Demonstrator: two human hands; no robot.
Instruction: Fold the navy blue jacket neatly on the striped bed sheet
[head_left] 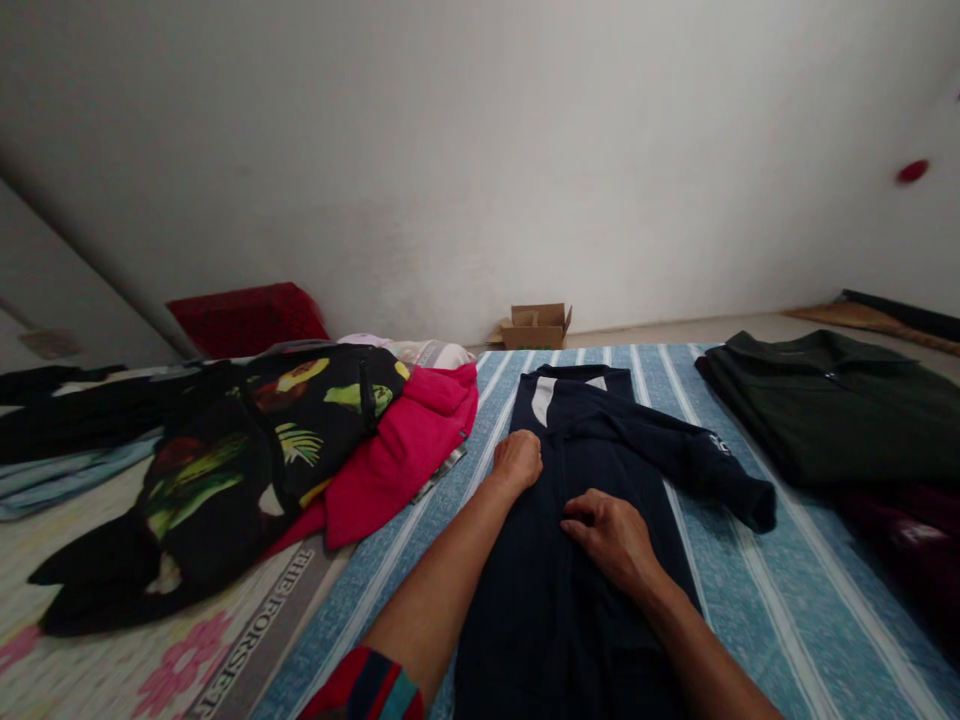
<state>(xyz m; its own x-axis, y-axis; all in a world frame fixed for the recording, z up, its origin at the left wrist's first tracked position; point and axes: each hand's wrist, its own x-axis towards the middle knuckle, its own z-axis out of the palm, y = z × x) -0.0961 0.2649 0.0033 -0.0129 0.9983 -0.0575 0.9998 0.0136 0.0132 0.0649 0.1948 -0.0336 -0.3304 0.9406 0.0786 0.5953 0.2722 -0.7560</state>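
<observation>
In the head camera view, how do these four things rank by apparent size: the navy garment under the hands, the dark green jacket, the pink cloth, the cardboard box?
1. navy garment, though it lies nearest the camera
2. dark green jacket
3. pink cloth, partly covered, so unsure against the jacket
4. cardboard box, farthest away

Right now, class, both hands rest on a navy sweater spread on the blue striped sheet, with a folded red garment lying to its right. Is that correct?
Not quite. In the head view, the folded garment to the right is dark green, not red. The rest holds: the left hand and right hand rest on the navy sweater on the blue striped sheet.
</observation>
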